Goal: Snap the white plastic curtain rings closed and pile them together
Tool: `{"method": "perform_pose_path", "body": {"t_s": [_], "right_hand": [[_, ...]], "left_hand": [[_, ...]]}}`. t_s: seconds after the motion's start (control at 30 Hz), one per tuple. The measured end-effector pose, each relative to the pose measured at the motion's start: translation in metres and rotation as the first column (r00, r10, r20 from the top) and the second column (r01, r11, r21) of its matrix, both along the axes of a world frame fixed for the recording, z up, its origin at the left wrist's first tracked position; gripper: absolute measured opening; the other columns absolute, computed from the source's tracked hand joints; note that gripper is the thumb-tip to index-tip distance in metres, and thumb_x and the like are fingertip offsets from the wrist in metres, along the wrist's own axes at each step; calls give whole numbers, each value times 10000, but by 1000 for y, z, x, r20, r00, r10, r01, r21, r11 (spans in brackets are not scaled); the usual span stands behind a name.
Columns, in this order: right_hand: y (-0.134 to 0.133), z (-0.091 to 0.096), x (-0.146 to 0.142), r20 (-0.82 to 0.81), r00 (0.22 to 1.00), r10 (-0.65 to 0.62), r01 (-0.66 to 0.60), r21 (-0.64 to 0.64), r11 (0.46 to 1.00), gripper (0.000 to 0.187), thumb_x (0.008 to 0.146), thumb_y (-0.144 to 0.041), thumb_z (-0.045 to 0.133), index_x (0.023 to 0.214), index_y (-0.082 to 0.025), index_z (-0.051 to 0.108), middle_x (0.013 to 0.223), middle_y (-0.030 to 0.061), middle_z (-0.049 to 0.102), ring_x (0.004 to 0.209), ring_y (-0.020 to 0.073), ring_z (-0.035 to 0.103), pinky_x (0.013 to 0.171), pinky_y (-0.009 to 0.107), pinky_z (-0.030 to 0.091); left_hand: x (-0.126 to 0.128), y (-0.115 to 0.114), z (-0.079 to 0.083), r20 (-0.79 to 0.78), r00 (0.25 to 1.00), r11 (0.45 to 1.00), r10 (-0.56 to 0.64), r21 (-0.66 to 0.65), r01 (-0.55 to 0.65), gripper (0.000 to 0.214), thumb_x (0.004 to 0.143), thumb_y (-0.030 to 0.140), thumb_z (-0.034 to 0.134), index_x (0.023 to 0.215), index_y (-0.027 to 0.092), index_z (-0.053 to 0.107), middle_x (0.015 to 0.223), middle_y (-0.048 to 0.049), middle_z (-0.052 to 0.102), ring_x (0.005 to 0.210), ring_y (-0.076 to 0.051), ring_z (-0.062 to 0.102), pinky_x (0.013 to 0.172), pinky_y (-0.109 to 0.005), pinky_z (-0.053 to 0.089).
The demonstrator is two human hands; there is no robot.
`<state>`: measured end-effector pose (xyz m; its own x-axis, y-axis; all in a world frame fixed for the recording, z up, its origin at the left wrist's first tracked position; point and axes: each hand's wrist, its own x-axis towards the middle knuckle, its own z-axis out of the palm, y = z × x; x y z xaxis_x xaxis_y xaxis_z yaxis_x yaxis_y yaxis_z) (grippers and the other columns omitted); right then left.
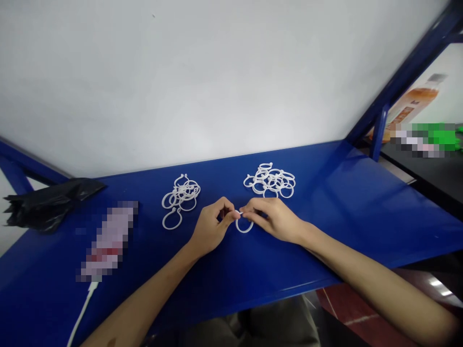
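Note:
Both my hands meet over the middle of the blue table (325, 231). My left hand (211, 226) and my right hand (273, 219) each pinch the top of one white plastic ring (244, 227), which hangs between the fingertips just above the tabletop. A pile of several white rings (270, 180) lies just beyond my right hand. A second group of white rings (180, 197) lies beyond and left of my left hand, with one ring lying apart at its near side.
A crumpled black plastic bag (47, 202) sits at the table's far left. A blurred flat object (108, 241) with a white cable (82, 308) lies left of my left arm. A white wall stands behind the table. A blue frame post (405, 77) rises at right.

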<state>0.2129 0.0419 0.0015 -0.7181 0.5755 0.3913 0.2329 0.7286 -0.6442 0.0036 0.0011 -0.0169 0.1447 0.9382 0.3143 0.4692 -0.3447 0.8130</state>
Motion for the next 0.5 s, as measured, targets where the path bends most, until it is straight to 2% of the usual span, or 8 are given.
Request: {"method": "perform_pose_path", "body": {"t_s": [0.17,0.33,0.43,0.5], "right_hand": [[-6,5,2,10,998,69,-70,61,996,241,1049,-258,414,1000,-163,629,890,64,688,785,147,649,693,277,520],[-12,7,0,142,988,67,-93,185,978,319,1064,-278,357,996,-149,641,846,70,652,749,150,611,671,282,506],[-2,7,2,83,996,-16,-3,218,976,258,1048,-266,410,1062,-166,647,942,83,680,843,167,645,747,298,531],[14,7,10,-9,985,-174,171,247,954,222,1025,-252,459,1077,-184,663,987,86,691,891,187,656,796,323,537]], "left_hand": [[0,0,-2,-14,999,996,-36,80,37,554,885,716,465,755,194,597,670,21,587,577,-116,498,579,-254,381],[-2,1,-5,-109,988,982,-108,143,123,556,942,678,364,775,202,599,702,-9,622,683,-155,548,698,-286,445],[-3,6,0,-272,961,980,-50,172,100,501,987,609,353,879,206,631,802,-34,666,796,-190,569,804,-335,461],[-9,10,5,-414,908,973,72,231,28,407,1004,530,404,989,206,649,910,-56,685,899,-223,571,887,-383,447]]}}
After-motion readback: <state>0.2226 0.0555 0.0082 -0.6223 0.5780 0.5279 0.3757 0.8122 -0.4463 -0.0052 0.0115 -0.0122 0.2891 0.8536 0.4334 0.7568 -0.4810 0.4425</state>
